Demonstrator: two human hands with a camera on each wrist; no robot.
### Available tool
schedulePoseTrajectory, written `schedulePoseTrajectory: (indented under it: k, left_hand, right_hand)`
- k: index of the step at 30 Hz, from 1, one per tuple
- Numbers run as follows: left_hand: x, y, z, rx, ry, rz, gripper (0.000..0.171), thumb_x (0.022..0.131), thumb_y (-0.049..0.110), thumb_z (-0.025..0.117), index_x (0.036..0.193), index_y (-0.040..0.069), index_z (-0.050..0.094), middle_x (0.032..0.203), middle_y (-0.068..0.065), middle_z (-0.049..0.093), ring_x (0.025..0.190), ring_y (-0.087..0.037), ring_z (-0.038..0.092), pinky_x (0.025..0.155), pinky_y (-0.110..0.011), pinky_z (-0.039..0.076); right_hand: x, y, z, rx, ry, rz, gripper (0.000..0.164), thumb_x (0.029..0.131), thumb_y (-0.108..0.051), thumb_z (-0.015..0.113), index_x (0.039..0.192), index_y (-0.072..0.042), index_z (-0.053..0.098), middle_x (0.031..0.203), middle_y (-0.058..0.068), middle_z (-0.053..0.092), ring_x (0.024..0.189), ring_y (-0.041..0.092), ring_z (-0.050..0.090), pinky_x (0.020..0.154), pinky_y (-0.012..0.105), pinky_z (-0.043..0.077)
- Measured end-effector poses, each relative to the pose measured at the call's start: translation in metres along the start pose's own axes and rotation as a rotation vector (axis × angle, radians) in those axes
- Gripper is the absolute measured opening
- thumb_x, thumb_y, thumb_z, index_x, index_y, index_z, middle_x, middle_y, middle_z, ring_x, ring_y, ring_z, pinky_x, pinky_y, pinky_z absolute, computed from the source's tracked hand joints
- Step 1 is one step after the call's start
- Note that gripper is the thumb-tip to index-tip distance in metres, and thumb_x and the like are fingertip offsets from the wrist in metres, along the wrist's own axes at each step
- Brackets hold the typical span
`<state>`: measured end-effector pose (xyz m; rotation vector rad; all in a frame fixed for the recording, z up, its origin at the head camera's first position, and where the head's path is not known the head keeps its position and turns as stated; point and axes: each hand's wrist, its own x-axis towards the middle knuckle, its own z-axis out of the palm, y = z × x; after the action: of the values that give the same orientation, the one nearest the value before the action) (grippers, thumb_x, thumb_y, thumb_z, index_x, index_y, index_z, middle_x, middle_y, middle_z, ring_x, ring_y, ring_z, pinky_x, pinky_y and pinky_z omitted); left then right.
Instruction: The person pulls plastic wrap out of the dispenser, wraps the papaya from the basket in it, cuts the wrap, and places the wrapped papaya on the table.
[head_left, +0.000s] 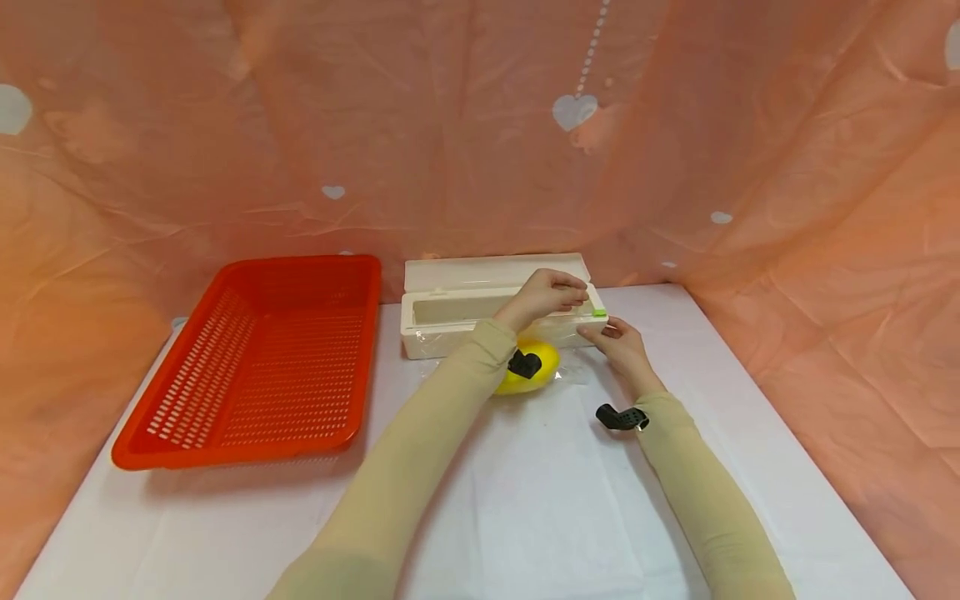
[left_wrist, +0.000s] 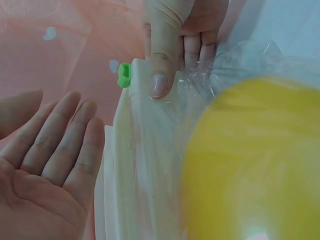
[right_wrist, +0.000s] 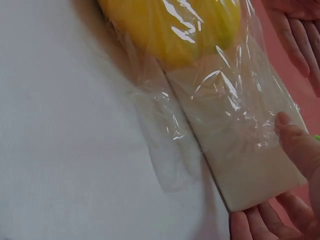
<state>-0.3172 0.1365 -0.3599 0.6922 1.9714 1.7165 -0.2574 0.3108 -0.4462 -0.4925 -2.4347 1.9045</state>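
A long white cling film dispenser box (head_left: pixel 420 343) stands at the back of the table, its lid (head_left: pixel 495 272) raised. My right hand (head_left: pixel 621 352) grips the box's right end, thumb on the front face and fingers round the end and underside. Near that end sits a green slider (head_left: pixel 599 312). Over the box's opening hovers my left hand (head_left: pixel 546 298), fingers fairly straight, holding nothing. Against the front of the box lies a rounded yellow thing (head_left: pixel 546 360), partly behind my left wrist in the head view. Clear film (right_wrist: pixel 172 150) covers it and runs over the box front.
To the left stands a red-orange perforated plastic basket (head_left: pixel 363 358). A white cloth covers the table (head_left: pixel 555 500). Behind and at both sides hangs a peach-coloured curtain (head_left: pixel 450 150) with white hearts.
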Motion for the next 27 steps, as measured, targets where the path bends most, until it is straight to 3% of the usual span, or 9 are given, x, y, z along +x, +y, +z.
schedulePoseTrajectory:
  k: [7, 15, 21, 27]
  left_hand:
    - [0.006, -0.001, 0.002, 0.116, -0.016, 0.04, 0.029, 0.091, 0.006, 0.064, 0.118, -0.006, 0.063, 0.111, -0.017, 0.066, 0.1, -0.022, 0.063, 0.081, -0.024, 0.053]
    - [0.014, -0.008, 0.01, 0.18, -0.047, 0.052, 0.031, 0.089, 0.0, 0.065, 0.118, -0.009, 0.062, 0.108, -0.018, 0.068, 0.1, -0.022, 0.064, 0.079, -0.02, 0.052]
    - [0.017, -0.011, 0.018, 0.25, 0.002, 0.075, 0.026, 0.085, 0.0, 0.07, 0.11, -0.004, 0.067, 0.102, -0.015, 0.07, 0.095, -0.018, 0.066, 0.077, -0.018, 0.051]
    - [0.019, -0.011, 0.026, 0.203, 0.045, 0.069, 0.029, 0.079, -0.006, 0.074, 0.107, -0.006, 0.068, 0.1, -0.018, 0.07, 0.093, -0.022, 0.068, 0.077, -0.018, 0.052]
  right_hand:
    - [-0.001, 0.0, -0.002, 0.027, 0.016, 0.017, 0.082, 0.081, -0.04, 0.076, 0.143, -0.004, 0.037, 0.131, 0.019, 0.052, 0.113, 0.025, 0.053, 0.098, 0.034, 0.044]
    - [-0.004, 0.0, -0.002, 0.056, 0.038, 0.022, 0.067, 0.083, -0.031, 0.076, 0.136, -0.003, 0.047, 0.126, 0.018, 0.057, 0.1, 0.015, 0.058, 0.092, 0.03, 0.048]
    - [-0.001, 0.002, -0.001, 0.076, 0.039, -0.014, 0.059, 0.083, -0.026, 0.076, 0.13, -0.001, 0.051, 0.115, 0.013, 0.062, 0.088, 0.005, 0.06, 0.082, 0.022, 0.05]
    - [-0.001, 0.001, -0.004, 0.091, 0.039, -0.001, 0.059, 0.083, -0.025, 0.077, 0.131, -0.001, 0.052, 0.114, 0.012, 0.062, 0.089, 0.006, 0.06, 0.082, 0.022, 0.051]
